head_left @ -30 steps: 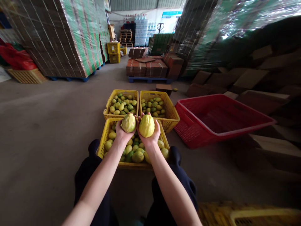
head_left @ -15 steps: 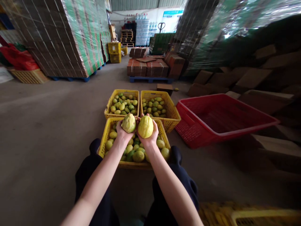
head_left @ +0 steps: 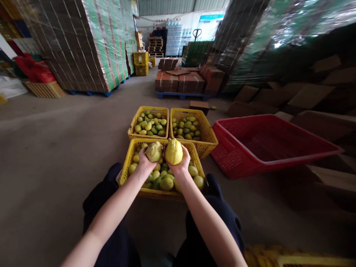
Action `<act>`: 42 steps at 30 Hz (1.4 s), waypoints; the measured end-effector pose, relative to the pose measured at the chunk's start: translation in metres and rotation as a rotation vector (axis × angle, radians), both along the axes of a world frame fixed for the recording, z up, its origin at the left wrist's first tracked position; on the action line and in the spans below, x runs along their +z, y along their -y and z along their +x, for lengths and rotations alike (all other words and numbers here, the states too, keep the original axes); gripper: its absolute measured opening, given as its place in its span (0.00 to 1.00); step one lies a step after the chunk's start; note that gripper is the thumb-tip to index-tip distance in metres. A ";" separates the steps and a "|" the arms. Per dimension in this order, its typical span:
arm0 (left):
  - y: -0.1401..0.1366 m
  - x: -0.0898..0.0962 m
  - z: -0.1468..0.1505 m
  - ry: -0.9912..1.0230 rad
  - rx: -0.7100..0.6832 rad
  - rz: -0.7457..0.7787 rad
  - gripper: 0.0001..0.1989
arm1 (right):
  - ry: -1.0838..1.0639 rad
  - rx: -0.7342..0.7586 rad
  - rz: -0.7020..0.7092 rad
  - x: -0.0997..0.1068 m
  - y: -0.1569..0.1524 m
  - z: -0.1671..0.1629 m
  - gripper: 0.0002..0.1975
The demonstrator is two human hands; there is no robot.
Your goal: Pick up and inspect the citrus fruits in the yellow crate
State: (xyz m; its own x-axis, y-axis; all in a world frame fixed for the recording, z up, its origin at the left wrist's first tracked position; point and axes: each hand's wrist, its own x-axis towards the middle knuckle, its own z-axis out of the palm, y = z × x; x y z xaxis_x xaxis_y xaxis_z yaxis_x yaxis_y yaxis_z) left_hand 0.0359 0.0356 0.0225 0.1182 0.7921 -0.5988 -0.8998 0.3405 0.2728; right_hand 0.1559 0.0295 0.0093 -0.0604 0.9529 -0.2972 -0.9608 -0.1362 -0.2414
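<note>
My left hand [head_left: 143, 162] is closed around a greenish-yellow citron [head_left: 154, 151] with a rough, blemished surface. A brighter yellow, ribbed citron [head_left: 174, 152] rests in my right hand [head_left: 183, 163], its fingers curled around it from below and behind. Both fruits are held side by side with a small gap between them. Under my hands stands a yellow crate [head_left: 128, 159] holding many green and yellow fruits [head_left: 166, 184], some of them hidden by my hands and forearms.
Two more yellow crates of fruit, a left one [head_left: 130, 130] and a right one [head_left: 208, 142], stand just beyond. A large red basket [head_left: 236, 163] is to the right. Flattened cardboard [head_left: 311, 97] lies behind it. Farther back, a blue pallet [head_left: 182, 95] bears carton stacks.
The view has swung slightly left, so the scene sits farther right. The left citron has been turned, showing a rougher, browner side. Both fruits stay in my hands.
</note>
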 end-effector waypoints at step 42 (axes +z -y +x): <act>0.010 -0.061 -0.070 -0.536 -0.753 0.035 0.15 | -0.016 -0.172 -0.103 0.015 0.016 0.082 0.20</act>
